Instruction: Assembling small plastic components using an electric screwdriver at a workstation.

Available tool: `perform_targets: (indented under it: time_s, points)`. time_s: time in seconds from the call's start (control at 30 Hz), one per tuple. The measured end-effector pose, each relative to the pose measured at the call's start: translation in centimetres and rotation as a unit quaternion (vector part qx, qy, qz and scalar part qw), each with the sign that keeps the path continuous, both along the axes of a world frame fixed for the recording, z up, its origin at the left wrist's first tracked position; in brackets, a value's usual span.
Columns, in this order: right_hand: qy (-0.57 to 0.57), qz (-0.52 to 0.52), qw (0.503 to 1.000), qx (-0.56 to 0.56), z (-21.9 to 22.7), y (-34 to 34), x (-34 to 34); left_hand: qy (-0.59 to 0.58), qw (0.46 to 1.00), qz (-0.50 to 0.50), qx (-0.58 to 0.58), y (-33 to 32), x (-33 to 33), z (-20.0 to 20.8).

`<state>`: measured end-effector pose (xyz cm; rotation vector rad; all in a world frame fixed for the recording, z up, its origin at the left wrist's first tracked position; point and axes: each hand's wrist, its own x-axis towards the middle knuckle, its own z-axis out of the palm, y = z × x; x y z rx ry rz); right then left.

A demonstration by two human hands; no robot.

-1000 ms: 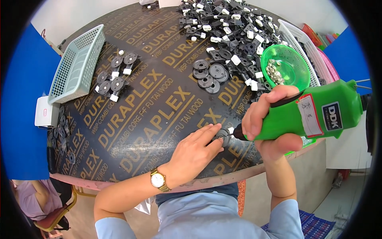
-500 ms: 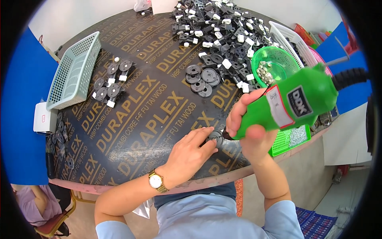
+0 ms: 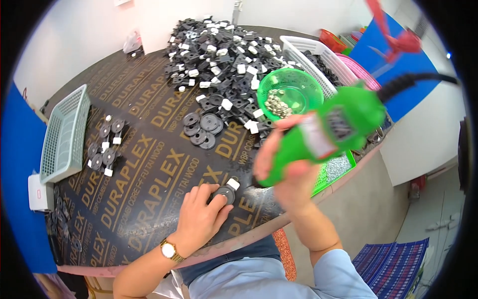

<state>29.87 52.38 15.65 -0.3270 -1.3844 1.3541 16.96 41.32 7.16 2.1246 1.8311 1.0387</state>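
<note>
Steady the white-tabbed round black disc [image 3: 227, 196] at six o'clock on the table [image 3: 144, 194] in the pinched grip of the left hand [image 3: 199, 214]; aim the green electric screwdriver [image 3: 323, 132], clasped in the right hand [image 3: 291, 187], from two o'clock, clear of those fingers

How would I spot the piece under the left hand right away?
On the dark printed tabletop, near the wearer's edge, find the left hand, just beyond a gold watch. It holds a black disc with a white tab at its upper right. Unlike the loose black discs grouped farther away, this one is between thumb and fingers.
</note>
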Motion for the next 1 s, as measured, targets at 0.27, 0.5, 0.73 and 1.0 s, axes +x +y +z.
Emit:
perform_targets:
  time_s: [0.27, 0.5, 0.73, 1.0]
  points:
    - [-0.087, -0.231, 0.965, 0.088, -1.0, 8.1, 13.5, 0.073, 0.993, -0.069, -0.066, 0.7, -1.2, 0.6]
    - [-0.096, -0.215, 0.965, 0.115, -2.5, 9.0, 14.9, 0.013, 0.999, -0.028, -0.016, 1.0, -0.9, 0.4]
    - [-0.092, -0.226, 0.964, 0.109, -3.0, 9.4, 14.5, -0.020, 0.999, -0.031, -0.021, 1.4, -0.9, 0.4]
    - [-0.101, -0.230, 0.959, 0.129, -3.2, 9.3, 13.7, -0.013, 0.999, -0.023, -0.027, 1.2, -1.2, 0.1]
